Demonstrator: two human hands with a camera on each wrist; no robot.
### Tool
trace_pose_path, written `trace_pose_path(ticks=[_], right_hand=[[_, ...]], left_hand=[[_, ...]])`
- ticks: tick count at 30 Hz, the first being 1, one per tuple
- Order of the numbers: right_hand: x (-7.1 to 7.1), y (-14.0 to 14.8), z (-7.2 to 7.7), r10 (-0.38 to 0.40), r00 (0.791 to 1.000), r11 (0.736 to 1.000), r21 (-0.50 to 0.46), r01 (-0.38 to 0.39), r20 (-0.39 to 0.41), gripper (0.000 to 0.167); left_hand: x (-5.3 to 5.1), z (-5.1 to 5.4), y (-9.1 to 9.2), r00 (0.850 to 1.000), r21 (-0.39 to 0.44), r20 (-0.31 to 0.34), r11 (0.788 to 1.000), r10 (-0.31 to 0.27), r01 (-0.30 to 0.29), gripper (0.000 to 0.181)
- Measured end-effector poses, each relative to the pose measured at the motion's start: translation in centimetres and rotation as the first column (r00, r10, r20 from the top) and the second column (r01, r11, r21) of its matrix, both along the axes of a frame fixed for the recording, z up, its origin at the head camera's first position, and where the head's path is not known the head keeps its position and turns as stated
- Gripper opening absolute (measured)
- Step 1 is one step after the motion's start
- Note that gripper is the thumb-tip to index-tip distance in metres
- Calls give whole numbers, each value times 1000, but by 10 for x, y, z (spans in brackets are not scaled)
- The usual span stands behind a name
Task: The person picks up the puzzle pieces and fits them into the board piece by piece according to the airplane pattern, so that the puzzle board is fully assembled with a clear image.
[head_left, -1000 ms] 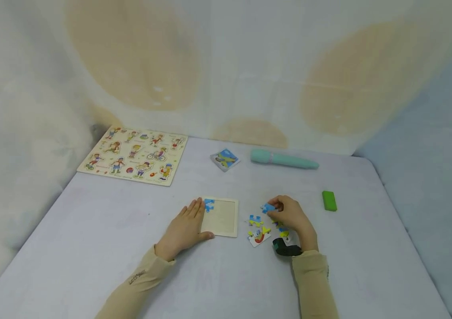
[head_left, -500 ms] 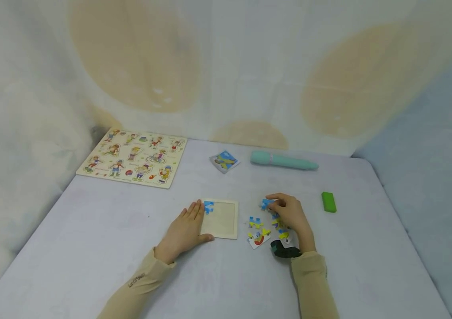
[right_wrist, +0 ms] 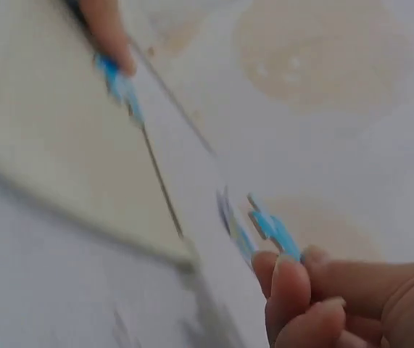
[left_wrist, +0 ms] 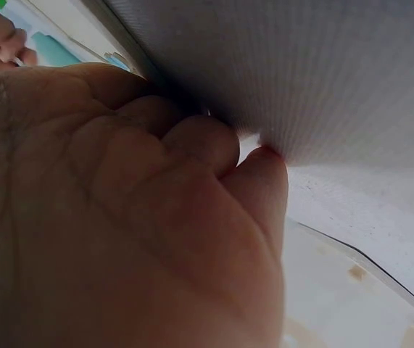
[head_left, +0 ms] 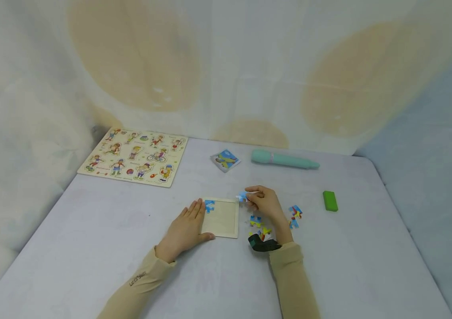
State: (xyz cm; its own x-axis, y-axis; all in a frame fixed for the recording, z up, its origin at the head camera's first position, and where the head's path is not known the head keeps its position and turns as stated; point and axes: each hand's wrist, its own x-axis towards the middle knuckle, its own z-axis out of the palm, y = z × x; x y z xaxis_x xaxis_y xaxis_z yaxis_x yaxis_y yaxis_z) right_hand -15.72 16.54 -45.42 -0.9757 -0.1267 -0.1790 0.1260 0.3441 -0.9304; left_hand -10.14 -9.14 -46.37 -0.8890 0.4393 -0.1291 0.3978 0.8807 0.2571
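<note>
My right hand (head_left: 266, 204) pinches a blue jigsaw piece (head_left: 243, 196) between thumb and fingers, just off the top right corner of a square wooden puzzle tray (head_left: 231, 235). In the right wrist view that jigsaw piece (right_wrist: 275, 230) juts from the fingertips. With straight fingers, my left hand (head_left: 184, 231) rests along the tray's left edge. One blue piece (head_left: 209, 206) lies in the tray's upper left corner. Loose pieces lie right of the tray: a blue and yellow one (head_left: 255, 221), others partly hidden by the right wrist, and some farther right (head_left: 295, 211).
At the back left lies a wooden board with pictured figures (head_left: 134, 157). A small picture card (head_left: 226, 160) and a mint-green pen-shaped stick (head_left: 285, 159) lie at the back. On the right is a green block (head_left: 330, 201). A black wrist camera (head_left: 262, 243) is strapped to the right wrist.
My right hand has lifted the blue piece from among the loose ones and carried it left to the tray's corner, uncovering pieces on the right. The left hand stays put.
</note>
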Motion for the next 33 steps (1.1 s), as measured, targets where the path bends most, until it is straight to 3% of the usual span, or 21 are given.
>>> trace_pose_path(ticks=[7,13,19,26,33], right_hand=[[1,-28,-8,40,996,996,-86,-33,74,31],[3,-46,-11,1,995,995,-102,10,102,24],[6,-56,-11,-8,996,1000,-25,10,85,21],[10,-64,-11,-8,1000,996,94,9,-20,17],[12,-72,-12,-37,999,986,163,42,-34,16]], left_hand=[[-1,1,0,1000,-11,5,1000,-4,4,96],[-1,3,1,1000,4,5,1000,0,-1,95],[1,4,1,1000,9,18,1000,15,-15,94],[1,4,1,1000,5,-6,1000,1,-1,93],[1,4,0,1000,3,-2,1000,2,-2,94]])
